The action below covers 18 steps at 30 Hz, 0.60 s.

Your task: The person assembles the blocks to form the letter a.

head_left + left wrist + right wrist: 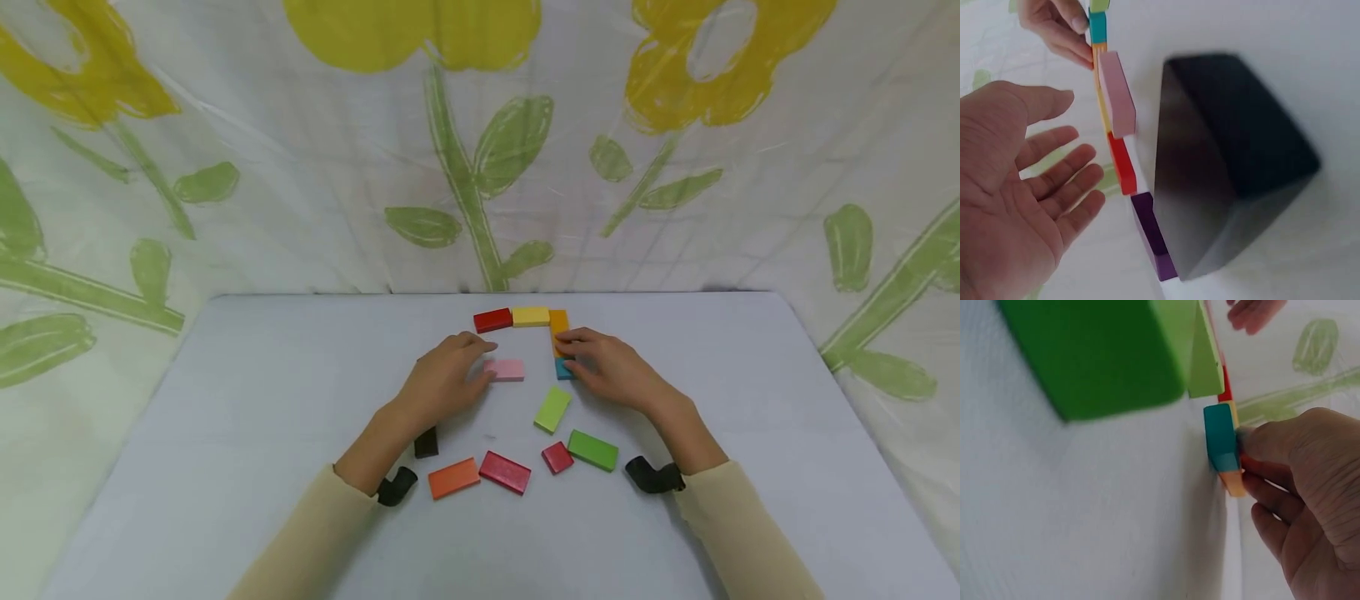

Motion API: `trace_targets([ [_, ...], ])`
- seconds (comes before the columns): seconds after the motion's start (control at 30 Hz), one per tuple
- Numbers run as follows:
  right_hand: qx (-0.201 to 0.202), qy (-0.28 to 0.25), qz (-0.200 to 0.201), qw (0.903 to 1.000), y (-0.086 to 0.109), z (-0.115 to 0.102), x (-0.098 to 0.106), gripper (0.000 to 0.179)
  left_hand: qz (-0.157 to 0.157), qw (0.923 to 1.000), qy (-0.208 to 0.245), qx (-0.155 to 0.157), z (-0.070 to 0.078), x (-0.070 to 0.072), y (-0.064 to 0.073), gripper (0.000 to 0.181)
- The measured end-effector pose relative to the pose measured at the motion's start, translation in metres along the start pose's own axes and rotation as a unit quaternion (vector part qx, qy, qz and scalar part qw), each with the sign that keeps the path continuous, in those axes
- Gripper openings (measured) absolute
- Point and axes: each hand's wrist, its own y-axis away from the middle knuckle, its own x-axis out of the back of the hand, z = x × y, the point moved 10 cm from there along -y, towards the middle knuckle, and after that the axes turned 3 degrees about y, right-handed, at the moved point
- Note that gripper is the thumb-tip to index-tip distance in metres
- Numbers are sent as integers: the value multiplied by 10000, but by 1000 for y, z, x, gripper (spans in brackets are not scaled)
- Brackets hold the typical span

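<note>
My left hand [445, 379] hovers with relaxed fingers around the left end of a pink block [508, 371]; in the left wrist view a gap separates its fingers from that block. On the other side, my right hand [615, 371] touches the right side of a teal block [563, 369] with its thumb. Its other fingers lie along an orange block [558, 323], which stands end to end with the teal one. A yellow block [531, 317] and a red block [492, 320] continue from the orange block's far end. The left hand hides a purple block [1155, 234] from the head view.
Nearer lie a lime block [552, 410], a green block [593, 450], a small red block [557, 457], a crimson block [506, 472], an orange-red block [453, 478] and a black block [426, 443]. A flower-printed curtain [322, 208] hangs behind the white table [247, 417].
</note>
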Motion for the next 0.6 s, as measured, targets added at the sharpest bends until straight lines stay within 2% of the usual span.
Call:
trace_targets([
  [0.3,136,6,-95,9999,-2,-1,2,37,-577,9970,134,-495,28,-13,10,43],
  [0.6,266,131,-215,9993,-5,-1,4,37,-1026,9918,-17,-757,50,-29,8,42],
])
